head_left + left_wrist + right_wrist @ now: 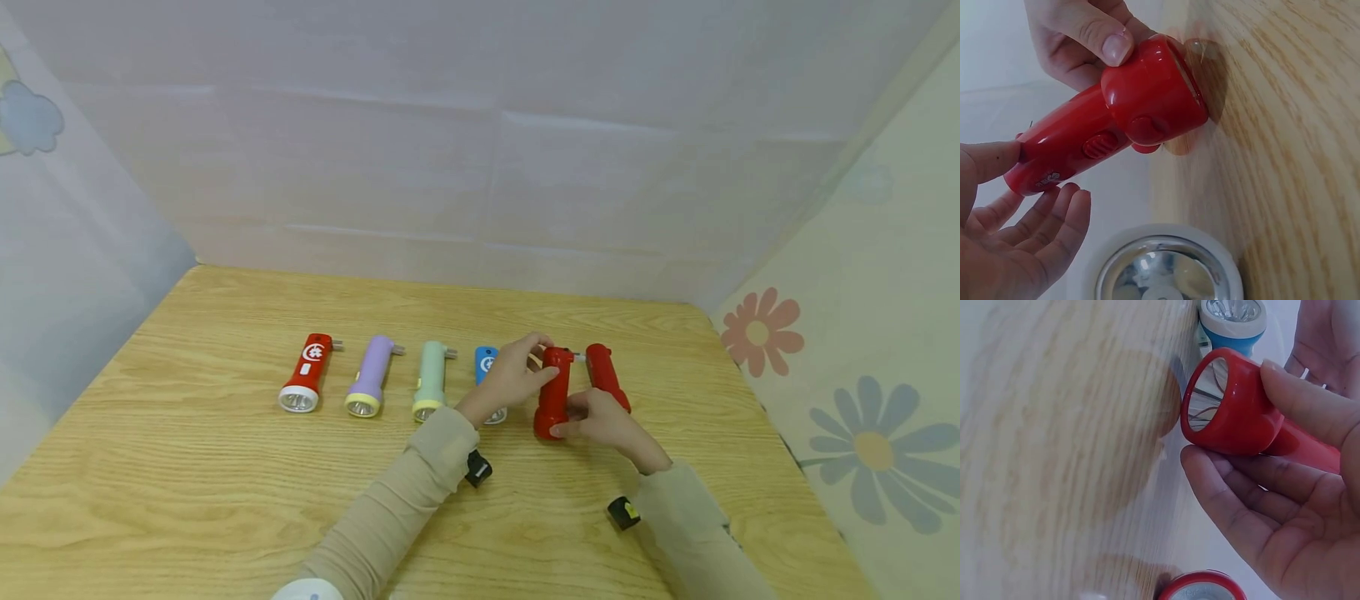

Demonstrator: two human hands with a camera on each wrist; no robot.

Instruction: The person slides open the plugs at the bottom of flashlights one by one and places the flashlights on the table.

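Both hands hold one red flashlight (553, 393) at the right part of the row. The left hand (516, 368) pinches its plug end between thumb and fingers. The right hand (600, 418) grips the wide lamp head, thumb on one side and fingers on the other, as the right wrist view shows. In that view the lens end of the red flashlight (1244, 403) is close to the tabletop; whether it touches I cannot tell. A ribbed switch shows on its body in the left wrist view. The blue flashlight (486, 358) lies partly hidden beneath the left wrist.
Left of the hands lie a mint green flashlight (431, 371), a purple flashlight (372, 368) and a red flashlight with white rim (306, 371). Another red flashlight (606, 373) lies right of the held one. Cloth walls (480, 183) bound the wooden table (225, 492).
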